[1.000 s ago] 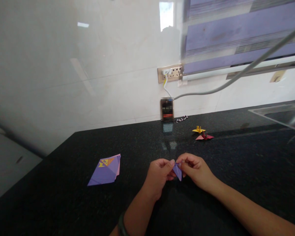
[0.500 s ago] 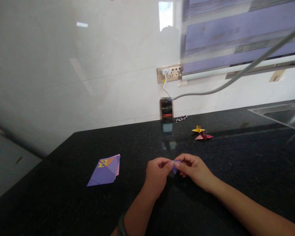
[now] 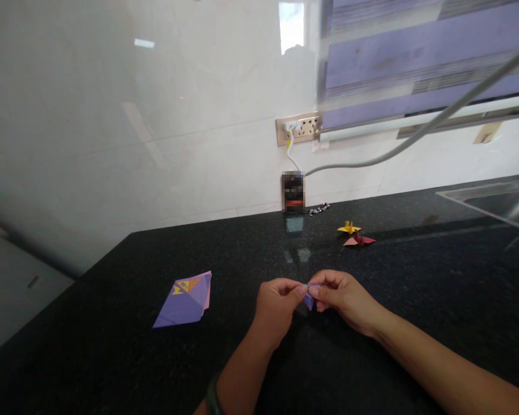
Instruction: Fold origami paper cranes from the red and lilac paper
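Note:
Both my hands meet over the middle of the black stone counter (image 3: 112, 369). My left hand (image 3: 277, 308) and my right hand (image 3: 343, 300) each pinch a small folded purple paper piece (image 3: 309, 301), fingertips pressed together on it. Only a small corner of the paper shows between the fingers. A larger folded purple paper (image 3: 185, 300) with an orange-and-yellow mark lies flat on the counter to the left of my left hand.
A yellow paper crane (image 3: 349, 228) and a red paper crane (image 3: 360, 240) sit further back on the right. A small dark device (image 3: 293, 193) stands by the wall under a socket strip (image 3: 299, 129), with beads (image 3: 319, 209) beside it. A clear panel (image 3: 493, 199) juts in at the right.
The purple piece hung as a visible pointed flap a second ago; now it is tucked smaller between my fingertips. Both hands shifted slightly up and away from me.

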A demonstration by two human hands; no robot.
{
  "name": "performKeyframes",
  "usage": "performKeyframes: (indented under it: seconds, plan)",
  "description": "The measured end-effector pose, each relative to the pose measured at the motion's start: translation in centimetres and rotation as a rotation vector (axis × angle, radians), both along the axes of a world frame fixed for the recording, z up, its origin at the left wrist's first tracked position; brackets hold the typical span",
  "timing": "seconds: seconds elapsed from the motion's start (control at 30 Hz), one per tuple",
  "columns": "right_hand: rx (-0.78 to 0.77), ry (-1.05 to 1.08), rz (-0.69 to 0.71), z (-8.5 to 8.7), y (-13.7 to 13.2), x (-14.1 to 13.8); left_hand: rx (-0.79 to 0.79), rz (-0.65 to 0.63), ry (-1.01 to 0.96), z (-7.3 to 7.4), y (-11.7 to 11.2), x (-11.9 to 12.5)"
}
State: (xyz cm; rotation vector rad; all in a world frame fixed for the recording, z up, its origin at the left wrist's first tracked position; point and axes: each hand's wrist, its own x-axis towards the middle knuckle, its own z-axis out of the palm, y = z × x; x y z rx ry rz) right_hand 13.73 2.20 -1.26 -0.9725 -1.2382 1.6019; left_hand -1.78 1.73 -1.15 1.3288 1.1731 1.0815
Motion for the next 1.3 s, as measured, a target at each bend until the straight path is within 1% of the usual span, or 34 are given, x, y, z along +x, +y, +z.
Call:
performKeyframes:
  seconds: [0.13, 0.3, 0.57, 0.8, 1.07, 1.23, 1.3]
  plan:
    - [-0.065, 0.048, 0.017, 0.0, 0.0, 0.1, -0.013, -0.007, -0.002, -0.2, 0.1, 0.0]
    - [-0.065, 0.043, 0.018, 0.1, 0.0, 0.2, -0.016, -0.011, -0.023, 0.0, 0.0, 0.1]
    - [0.016, -0.001, 0.012, -0.1, 0.1, 0.2, -0.009, -0.026, -0.03, 0.3, -0.1, 0.1]
    - [0.092, -0.085, 0.014, 0.4, -0.1, 0.1, 0.014, -0.049, -0.016, 0.1, -0.1, 0.1]
    - [0.17, -0.129, 0.012, 0.7, -0.4, 0.1, 0.043, -0.062, 0.002, 0.9, -0.5, 0.3]
    - [0.206, -0.116, -0.001, 0.7, -0.4, 0.3, -0.003, -0.082, -0.064, 1.2, -0.5, 0.3]
    - [0.209, -0.126, -0.022, 0.6, -0.3, 0.2, 0.003, -0.072, -0.043, 1.2, -0.4, 0.3]
